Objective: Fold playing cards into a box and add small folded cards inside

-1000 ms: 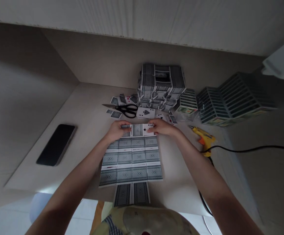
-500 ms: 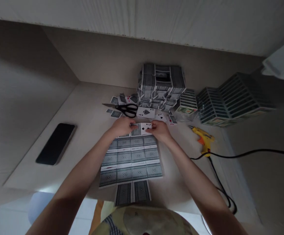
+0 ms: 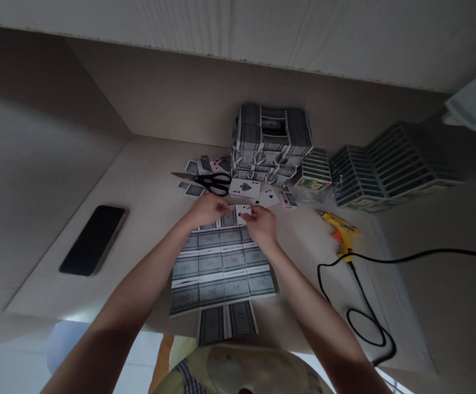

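Observation:
A panel of several rows of playing cards (image 3: 209, 264), patterned backs up, lies on the table before me, with two more cards (image 3: 241, 319) joined at its near edge. My left hand (image 3: 210, 210) is closed at the panel's far row, thumb and finger pinching a card edge there. My right hand (image 3: 262, 224) pinches a white-faced playing card (image 3: 244, 211) with black pips at the right end of that row. Its exact value is hard to read. Fingers hide parts of the row.
Black-handled scissors (image 3: 211, 181), an ace of spades (image 3: 244, 188) and card scraps lie beyond my hands. Behind stands a box built of cards (image 3: 274, 137). Card stacks (image 3: 373, 175) and a yellow glue gun (image 3: 344, 232) with a looping cable are right; a phone (image 3: 94, 239) is left.
My right hand has shifted slightly left along the far row with the card. The panel's near end has swung a little right. The glue gun's cable lies in a different loop.

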The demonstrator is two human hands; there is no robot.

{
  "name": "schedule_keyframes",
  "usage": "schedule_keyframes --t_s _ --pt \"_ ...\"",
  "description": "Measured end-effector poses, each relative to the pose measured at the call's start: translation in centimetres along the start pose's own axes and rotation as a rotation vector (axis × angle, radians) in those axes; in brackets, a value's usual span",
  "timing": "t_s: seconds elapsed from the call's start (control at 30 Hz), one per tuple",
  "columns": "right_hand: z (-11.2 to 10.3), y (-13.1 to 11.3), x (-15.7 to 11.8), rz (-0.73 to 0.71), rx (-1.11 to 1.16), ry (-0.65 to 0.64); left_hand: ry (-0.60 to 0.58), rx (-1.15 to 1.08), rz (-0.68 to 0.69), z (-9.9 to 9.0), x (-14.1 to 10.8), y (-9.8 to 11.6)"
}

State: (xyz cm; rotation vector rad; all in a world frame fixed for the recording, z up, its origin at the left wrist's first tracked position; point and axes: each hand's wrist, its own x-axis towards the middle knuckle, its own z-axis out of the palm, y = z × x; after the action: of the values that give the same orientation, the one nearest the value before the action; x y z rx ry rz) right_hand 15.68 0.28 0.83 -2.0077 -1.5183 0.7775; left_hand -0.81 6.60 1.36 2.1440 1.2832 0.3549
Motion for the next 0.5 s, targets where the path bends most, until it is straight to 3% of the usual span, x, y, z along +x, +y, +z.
schedule_keyframes --t_s 0.17,0.5 --pt "0.9 -1.5 -2.1 -0.047 -0.169 0.033 0.025 -0.031 -0.007 0.2 -0.1 -0.2" --pt "3.4 -2.9 -5.1 -0.304 -0.352 -0.021 0.000 -0.083 0.015 0.6 -0.1 -0.9"
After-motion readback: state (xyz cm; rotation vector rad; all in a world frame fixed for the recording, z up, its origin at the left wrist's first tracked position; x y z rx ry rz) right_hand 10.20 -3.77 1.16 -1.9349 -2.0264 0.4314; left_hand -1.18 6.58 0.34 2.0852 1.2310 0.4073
